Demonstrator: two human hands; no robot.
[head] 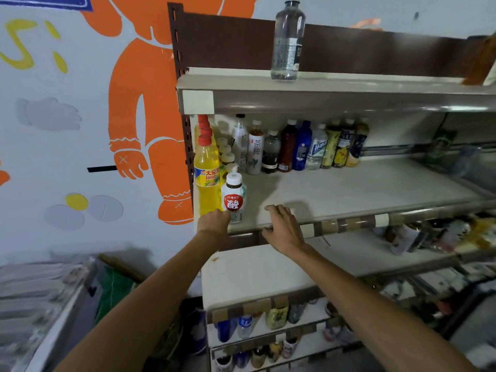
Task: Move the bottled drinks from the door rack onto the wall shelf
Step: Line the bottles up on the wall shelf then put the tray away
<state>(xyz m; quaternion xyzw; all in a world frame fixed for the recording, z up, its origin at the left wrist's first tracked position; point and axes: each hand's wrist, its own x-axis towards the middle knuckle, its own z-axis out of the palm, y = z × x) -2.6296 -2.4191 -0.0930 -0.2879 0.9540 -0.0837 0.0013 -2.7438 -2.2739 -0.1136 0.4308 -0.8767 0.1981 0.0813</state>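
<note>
Left hand (214, 220) grips the base of the white-capped plastic bottle (234, 196), upright at the flat shelf's (349, 189) near-left corner. Right hand (284, 227): fingers relaxed and spread, resting on the shelf's front lip.

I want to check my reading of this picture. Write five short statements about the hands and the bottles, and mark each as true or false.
1. The left hand holds the apple-label bottle near its base. True.
2. The right hand grips a bottle. False: it rests open on the front edge of the middle shelf.
3. A clear bottle stands upright on the top shelf. True.
4. The yellow soda bottle has a blue cap. False: the cap is red.
5. The back row of bottles lies flat. False: they stand upright.
</note>
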